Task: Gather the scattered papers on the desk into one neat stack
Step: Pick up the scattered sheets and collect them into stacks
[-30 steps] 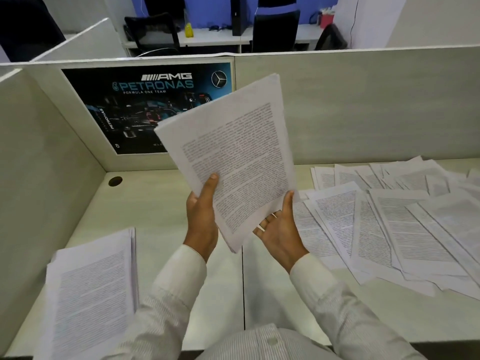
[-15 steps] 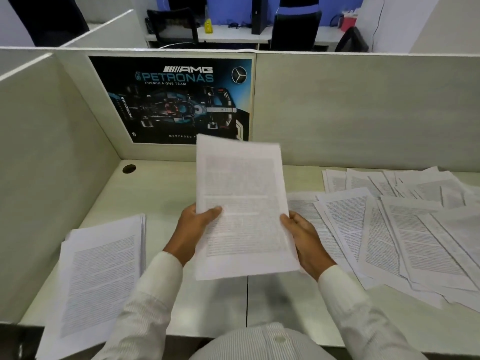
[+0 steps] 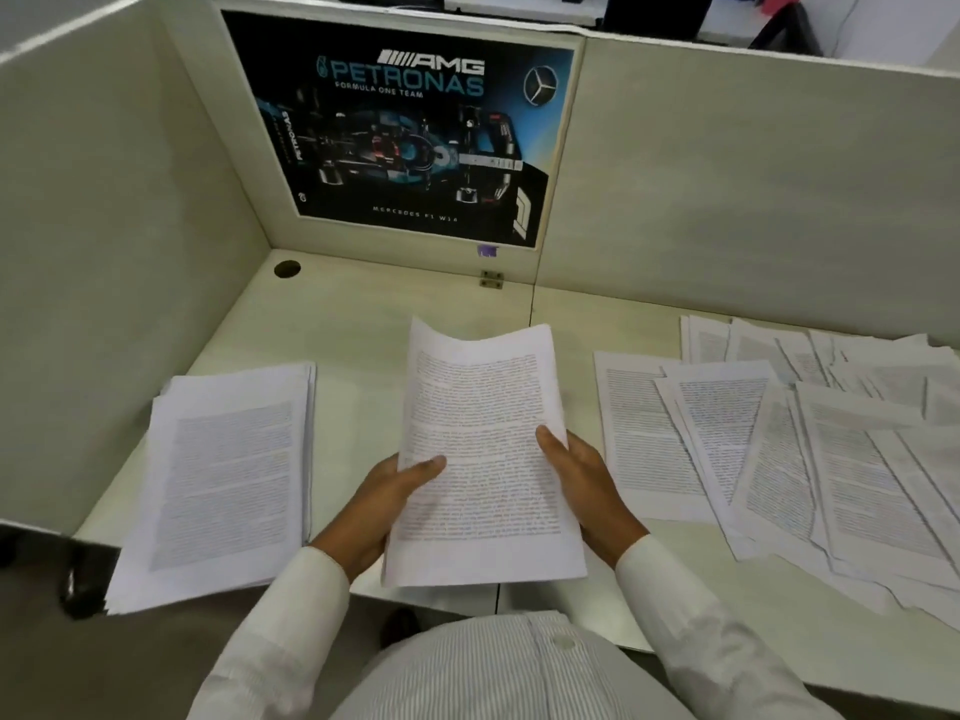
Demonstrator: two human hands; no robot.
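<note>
A small bundle of printed sheets (image 3: 483,439) is held over the desk's middle, text side up and slightly curled. My left hand (image 3: 384,504) grips its left edge with the thumb on top. My right hand (image 3: 584,483) grips its right edge, thumb likewise on the page. A neat stack of papers (image 3: 228,480) lies at the desk's left front, overhanging the front edge a little. Several loose printed sheets (image 3: 810,459) lie fanned and overlapping across the right half of the desk.
Beige cubicle partitions wall in the desk (image 3: 363,324) at the left and back. A dark racing-team poster (image 3: 410,127) hangs on the back partition. A round cable hole (image 3: 287,268) sits in the back left corner, a small metal bracket (image 3: 491,279) at the partition joint.
The held sheets came down from an upright, raised position to lie nearly flat, low over the desk. The view tilted downward; both hands kept their hold.
</note>
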